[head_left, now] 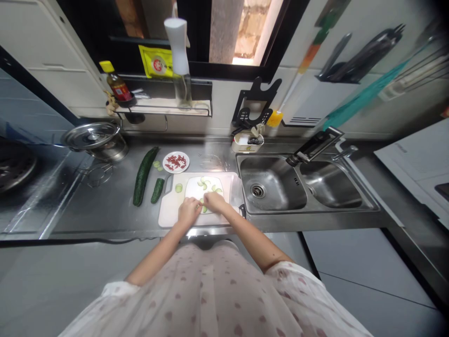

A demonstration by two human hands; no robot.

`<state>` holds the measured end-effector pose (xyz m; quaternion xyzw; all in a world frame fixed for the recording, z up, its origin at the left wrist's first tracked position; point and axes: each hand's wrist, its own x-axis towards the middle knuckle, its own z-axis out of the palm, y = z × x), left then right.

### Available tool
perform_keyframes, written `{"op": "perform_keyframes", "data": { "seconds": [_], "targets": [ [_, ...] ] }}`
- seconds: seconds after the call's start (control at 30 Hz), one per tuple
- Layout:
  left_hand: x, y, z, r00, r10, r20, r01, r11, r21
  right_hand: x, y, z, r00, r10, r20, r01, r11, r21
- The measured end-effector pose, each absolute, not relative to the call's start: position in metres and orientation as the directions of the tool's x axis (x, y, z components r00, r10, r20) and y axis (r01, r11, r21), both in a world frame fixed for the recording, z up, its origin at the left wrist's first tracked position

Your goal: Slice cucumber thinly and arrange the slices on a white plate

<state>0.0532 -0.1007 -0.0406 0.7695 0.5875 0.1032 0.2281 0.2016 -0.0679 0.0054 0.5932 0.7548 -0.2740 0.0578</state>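
Observation:
A white plate (192, 187) lies on a pale cutting board (170, 213), with several cucumber slices (205, 181) on it, some folded or curved. Over the plate's near part, my left hand (189, 210) and my right hand (214, 202) come together with fingers pinched around a small pale-green cucumber slice (201, 201). My fingers partly cover that slice. One loose round slice (178, 187) rests on the board left of the plate. A knife with a black handle (242, 210) is at the board's right edge.
Left of the board are a long cucumber (144, 178), a cut cucumber piece (157, 190) and a small dish of red bits (176, 162). A lidded steel pot (101, 142) stands further left. The double sink (273, 187) is on the right, its black faucet (308, 147) behind.

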Motion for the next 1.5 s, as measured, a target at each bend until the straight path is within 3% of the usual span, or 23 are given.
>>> {"op": "perform_keyframes", "data": {
  "seconds": [0.5,0.77,0.97,1.17,1.5],
  "targets": [
    [0.047,-0.102,-0.043,0.453,0.892,-0.004,0.822,-0.416,0.390,0.205,-0.067,-0.002,-0.370,0.841,-0.395,0.915,0.258,-0.309],
    [0.045,-0.101,-0.041,0.550,0.833,0.056,0.787,-0.539,0.300,0.210,-0.069,0.003,-0.317,0.856,-0.409,0.943,0.239,-0.231],
    [0.041,-0.101,-0.040,0.598,0.793,0.112,0.737,-0.600,0.310,0.214,-0.073,0.002,-0.332,0.841,-0.427,0.943,0.282,-0.176],
    [0.039,-0.098,-0.042,0.635,0.763,0.120,0.715,-0.640,0.283,0.214,-0.076,0.001,-0.381,0.824,-0.419,0.923,0.365,-0.120],
    [0.040,-0.097,-0.037,0.671,0.737,0.082,0.710,-0.671,0.215,0.219,-0.080,0.000,-0.385,0.830,-0.404,0.922,0.367,-0.125]
  ]
}}
